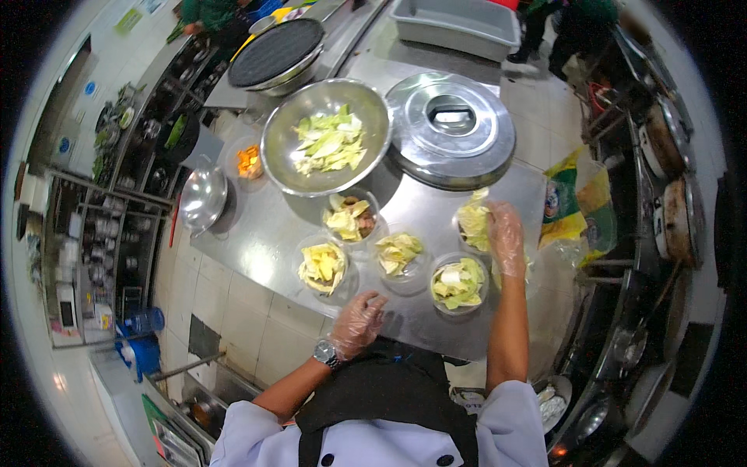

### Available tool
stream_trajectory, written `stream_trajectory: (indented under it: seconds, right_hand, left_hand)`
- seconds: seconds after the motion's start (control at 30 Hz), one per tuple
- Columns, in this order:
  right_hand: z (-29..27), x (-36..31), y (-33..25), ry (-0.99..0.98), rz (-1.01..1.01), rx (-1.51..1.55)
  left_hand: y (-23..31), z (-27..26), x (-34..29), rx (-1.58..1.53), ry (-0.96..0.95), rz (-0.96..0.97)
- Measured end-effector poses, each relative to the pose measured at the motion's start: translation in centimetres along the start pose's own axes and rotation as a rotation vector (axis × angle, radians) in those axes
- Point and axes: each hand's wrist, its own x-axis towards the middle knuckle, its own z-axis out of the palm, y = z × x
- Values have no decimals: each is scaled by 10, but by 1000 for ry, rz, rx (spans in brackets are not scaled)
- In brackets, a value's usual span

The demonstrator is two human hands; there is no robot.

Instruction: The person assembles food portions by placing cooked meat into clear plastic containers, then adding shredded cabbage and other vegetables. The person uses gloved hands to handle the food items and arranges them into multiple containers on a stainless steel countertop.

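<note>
My right hand (506, 237), in a clear plastic glove, is at the rim of a clear bowl on the right, its bent fingers on the chopped cabbage leaves (472, 221). My left hand (359, 323), also gloved, hovers by the near table edge, holding nothing, with its fingers loosely bent and a little apart. Between the hands stand a bowl of cabbage (457, 283) and another cabbage bowl (399, 254). Farther left are a bowl of pale yellow leaves (323, 267) and a bowl with leaves and brownish pieces (350, 219).
Behind the small bowls sits a large steel bowl (280, 167) with chopped cabbage, beside a round steel lid (489, 140). Left are orange pieces (249, 162) and a small steel bowl (204, 200). A grey tub (459, 33) stands at the back. Other people stand beyond the table.
</note>
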Motion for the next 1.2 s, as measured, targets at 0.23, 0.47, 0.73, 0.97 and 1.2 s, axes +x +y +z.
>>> stream_trajectory:
  seconds: [0.23, 0.47, 0.73, 0.97, 1.2]
  right_hand:
    - [36, -19, 51, 101, -161, -116]
    - [-27, 36, -65, 112, -75, -14]
    - [82, 39, -255, -181, -466, 259]
    - [156, 32, -226, -222, -385, 370]
    - [159, 44, -183, -432, -451, -253]
  left_hand:
    - [-40, -44, -22, 320, 340, -248]
    - [-97, -39, -11, 364, 163, -383]
    - [-83, -40, -6, 292, 210, -392]
    - [-86, -52, -75, 270, 461, -401]
    - [-109, -21, -182, 138, 553, -575]
